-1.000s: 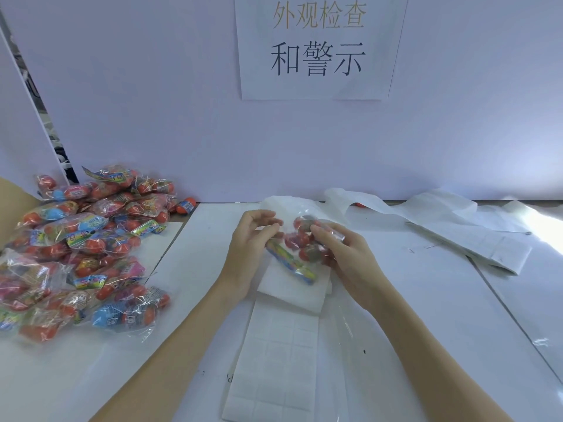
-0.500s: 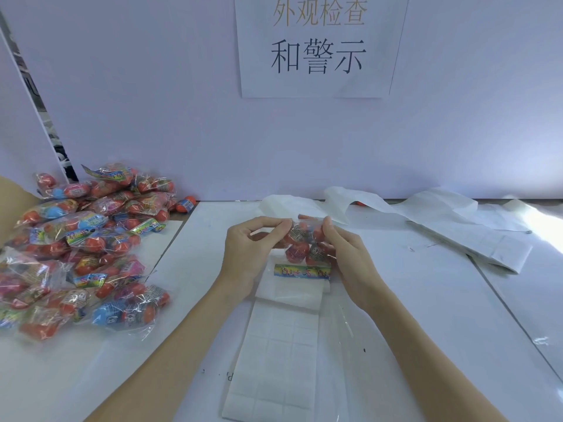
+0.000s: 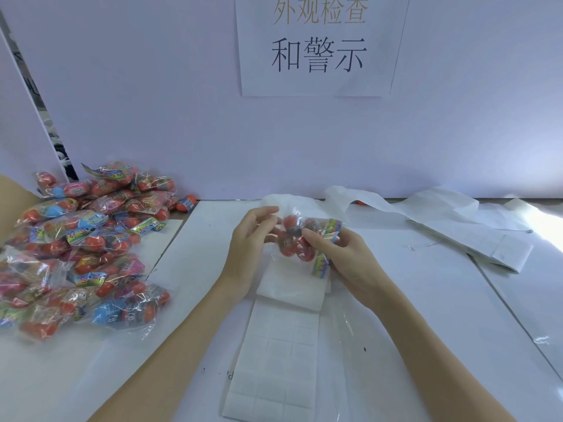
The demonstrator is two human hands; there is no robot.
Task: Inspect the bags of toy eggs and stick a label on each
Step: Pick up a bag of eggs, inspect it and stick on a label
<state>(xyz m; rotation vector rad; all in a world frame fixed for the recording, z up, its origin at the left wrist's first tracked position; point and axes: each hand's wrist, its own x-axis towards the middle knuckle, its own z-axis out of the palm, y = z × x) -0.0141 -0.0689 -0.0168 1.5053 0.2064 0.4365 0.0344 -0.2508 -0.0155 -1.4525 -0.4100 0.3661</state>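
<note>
The bag of toy eggs (image 3: 300, 240) sits between both hands, left fingers (image 3: 259, 222) pinching its edge, right fingers (image 3: 316, 242) clamped underneath.

The pile of bagged eggs (image 3: 82, 248) runs off the left edge; label sheet (image 3: 274, 370) print too faint; right hand (image 3: 347, 257) covers the held bag's (image 3: 301, 239) far side.

Your pile of bagged eggs (image 3: 82, 248) lies on the table (image 3: 426, 315) at your left. Before you the label sheet (image 3: 274, 370) runs away toward the wall; above its far end your hands (image 3: 246, 248) hold one bag (image 3: 304, 239). Loose backing strips (image 3: 457, 226) trail to the right, near the wall
</note>
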